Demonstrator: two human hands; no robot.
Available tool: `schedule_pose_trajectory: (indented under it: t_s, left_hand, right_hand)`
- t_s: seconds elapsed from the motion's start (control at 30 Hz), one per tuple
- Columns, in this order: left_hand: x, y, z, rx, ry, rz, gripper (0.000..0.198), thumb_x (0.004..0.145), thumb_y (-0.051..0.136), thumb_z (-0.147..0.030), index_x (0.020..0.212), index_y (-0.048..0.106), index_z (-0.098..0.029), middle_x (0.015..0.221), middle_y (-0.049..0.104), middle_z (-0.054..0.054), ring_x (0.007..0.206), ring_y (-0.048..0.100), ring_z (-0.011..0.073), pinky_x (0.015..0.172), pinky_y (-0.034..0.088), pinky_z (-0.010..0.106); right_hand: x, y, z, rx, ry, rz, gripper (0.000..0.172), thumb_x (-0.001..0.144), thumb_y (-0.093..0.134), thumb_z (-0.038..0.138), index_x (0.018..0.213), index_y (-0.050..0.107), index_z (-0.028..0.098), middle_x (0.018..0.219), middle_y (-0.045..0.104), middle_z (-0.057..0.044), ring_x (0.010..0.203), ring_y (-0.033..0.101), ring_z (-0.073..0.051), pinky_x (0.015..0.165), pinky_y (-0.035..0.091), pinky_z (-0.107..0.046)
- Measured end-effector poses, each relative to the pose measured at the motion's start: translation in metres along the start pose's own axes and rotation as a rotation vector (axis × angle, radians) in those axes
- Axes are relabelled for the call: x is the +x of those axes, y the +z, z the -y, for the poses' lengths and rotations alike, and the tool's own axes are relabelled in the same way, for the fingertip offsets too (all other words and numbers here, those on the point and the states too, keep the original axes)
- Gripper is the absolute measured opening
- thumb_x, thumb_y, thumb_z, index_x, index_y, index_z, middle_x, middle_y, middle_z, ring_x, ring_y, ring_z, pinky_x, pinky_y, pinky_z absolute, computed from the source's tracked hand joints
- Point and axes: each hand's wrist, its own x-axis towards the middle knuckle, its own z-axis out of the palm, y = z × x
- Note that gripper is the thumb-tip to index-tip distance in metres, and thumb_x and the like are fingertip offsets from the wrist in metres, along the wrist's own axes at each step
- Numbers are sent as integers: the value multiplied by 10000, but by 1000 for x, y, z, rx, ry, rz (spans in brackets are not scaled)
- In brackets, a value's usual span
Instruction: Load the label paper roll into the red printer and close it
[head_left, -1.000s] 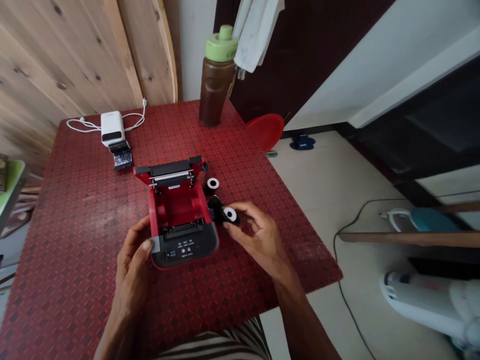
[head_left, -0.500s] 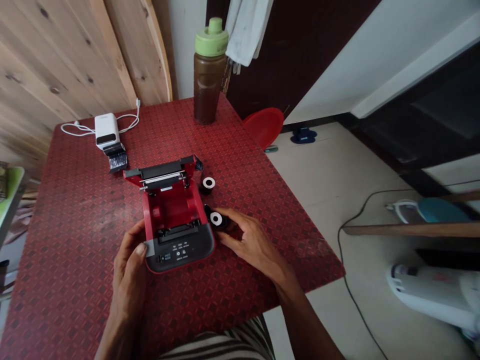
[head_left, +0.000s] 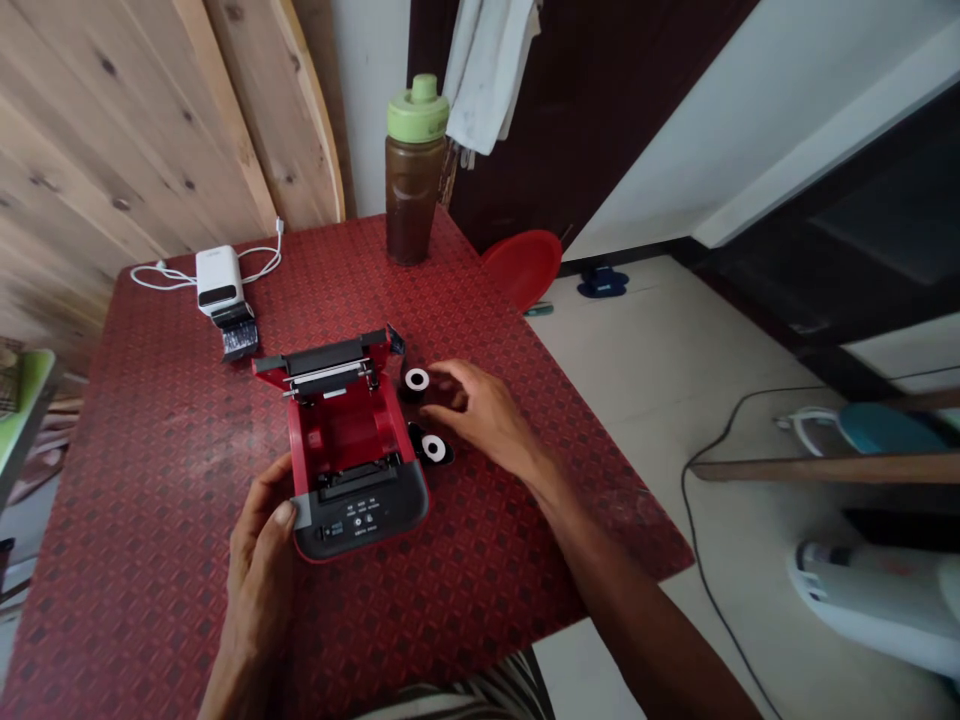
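Note:
A red thermal receipt printer [head_left: 346, 440] sits on the table with its lid tipped open, and its red paper bay holds nothing. My left hand [head_left: 259, 570] grips the printer's near left corner. My right hand [head_left: 480, 415] hovers to the right of the printer, holding nothing, its fingertips close to a black roll with a white core [head_left: 415, 385]. A second, matching roll [head_left: 433, 449] lies on its side against the printer's right wall, just below my right hand.
The red patterned table [head_left: 480, 540] ends at a corner on the right. At its back stand a brown bottle with a green cap [head_left: 411, 170] and a white device [head_left: 220, 280] with a cable, next to a small dark object [head_left: 240, 335]. A red plastic disc [head_left: 523, 270] is beyond the table edge.
My right hand has let go of the lower roll and moved up toward the upper roll. The lower roll now lies on the table by the printer. My left hand stays on the printer.

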Motion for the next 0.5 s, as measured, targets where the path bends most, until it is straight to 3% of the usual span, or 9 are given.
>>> schedule_pose_trajectory:
  t_s: [0.13, 0.23, 0.37, 0.43, 0.5]
  left_hand:
    - [1, -4, 4, 16, 9, 6, 618, 917, 744, -595, 1422, 719, -239, 1278, 801, 78, 1163, 738, 329, 1023, 567, 417]
    - [2, -5, 5, 19, 24, 18, 597, 930, 731, -593, 1413, 723, -242, 1332, 783, 81, 1190, 724, 331, 1026, 557, 417]
    - [1, -7, 6, 23, 28, 40, 579, 959, 716, -571, 1443, 702, -254, 1400, 756, 77, 1235, 708, 326, 1061, 532, 414]
    - [1, -8, 7, 8, 18, 61, 578, 976, 706, -557, 1467, 680, -253, 1422, 746, 83, 1249, 706, 327, 1078, 526, 424]
    - [1, -8, 7, -4, 11, 72, 569, 982, 708, -548, 1463, 676, -246, 1429, 743, 92, 1255, 704, 328, 1085, 525, 432]
  right_hand:
    - [21, 27, 3, -25, -63, -8, 266, 794, 858, 213, 940, 638, 250, 1023, 731, -48, 1008, 677, -266, 937, 535, -427]
    - [23, 30, 2, -35, -65, -49, 191, 857, 770, 234, 892, 583, 256, 975, 709, -50, 970, 664, -268, 911, 524, -423]
    - [7, 2, 9, -42, -31, -117, 164, 912, 688, 284, 1051, 605, 256, 1007, 717, -51, 944, 678, -268, 855, 538, -415]
    - [-9, -20, 21, -43, -14, -118, 209, 946, 672, 332, 1129, 604, 260, 996, 720, -41, 893, 691, -257, 796, 551, -398]
    - [-28, -44, 41, -52, 7, -105, 308, 927, 724, 331, 1204, 604, 267, 1099, 740, -57, 957, 726, -262, 859, 578, -417]
